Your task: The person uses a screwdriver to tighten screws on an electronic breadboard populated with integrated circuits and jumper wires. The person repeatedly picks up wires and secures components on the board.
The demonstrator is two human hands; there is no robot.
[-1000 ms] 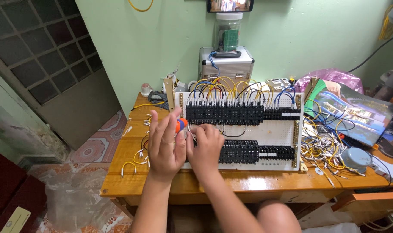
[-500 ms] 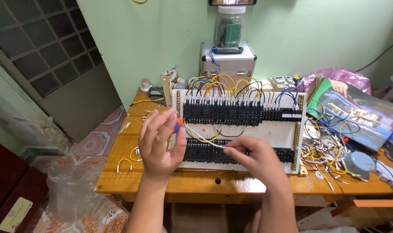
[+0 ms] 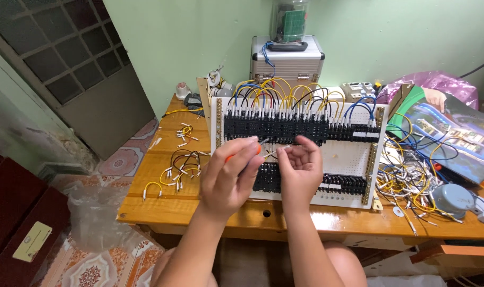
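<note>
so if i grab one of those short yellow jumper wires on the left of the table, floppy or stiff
Probably springy: the yellow jumper wires hold arched loops on the wooden table. Likely very light, being thin and short. Their metal-tipped ends may snag in the wire tangle.

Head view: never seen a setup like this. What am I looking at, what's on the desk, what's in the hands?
One camera, worn on the person's head, looks down at their own bare hands over a wooden table. On it lies a white panel with rows of black terminal blocks wired in yellow, blue and black. Loose short wires lie to the left, a tangle to the right. The left hand grips an orange-handled screwdriver; the right hand pinches a thin wire end.
</note>
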